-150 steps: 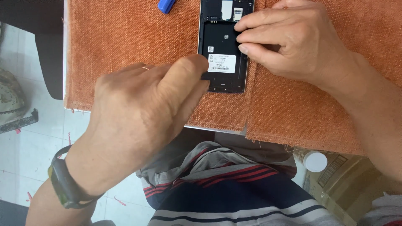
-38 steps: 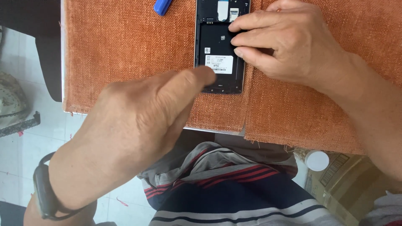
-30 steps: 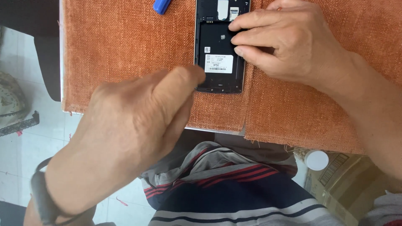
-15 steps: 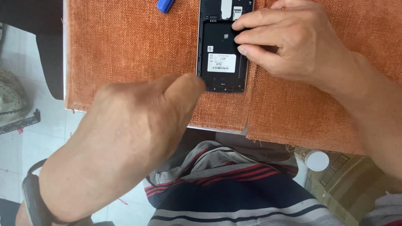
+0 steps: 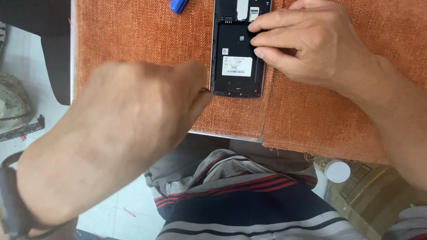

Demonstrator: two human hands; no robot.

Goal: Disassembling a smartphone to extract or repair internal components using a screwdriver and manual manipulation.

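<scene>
At the far left edge we see a dark wristband (image 5: 11, 209) on the left forearm. The left hand (image 5: 133, 120) is large and blurred in the foreground. It lies with its back to the camera, and the thumb reaches to the lower left corner of the phone (image 5: 238, 53). A small dark tip shows between the thumb and the phone corner, but we cannot tell what it is, and we cannot tell if the fingers are closed around something, because the back of the hand hides them.

Above the left hand, near the top edge, a small blue object (image 5: 178, 5) lies on the orange woven cloth (image 5: 133, 40). The cloth covers the table, and its lower edge is a little frayed.

In the middle, the phone lies flat on the cloth with its back cover off. We see the black inner frame and a white label in the middle of it.

To the right, the right hand (image 5: 320, 49) rests on the cloth beside the phone. Its fingertips (image 5: 258, 40) press on the right part of the open back and hold the phone in place; the fingers are bent, not clenched.

Below the table we see a striped garment (image 5: 240, 195), and at the lower right a white round cap (image 5: 337, 171) near a cardboard box (image 5: 369, 195).
</scene>
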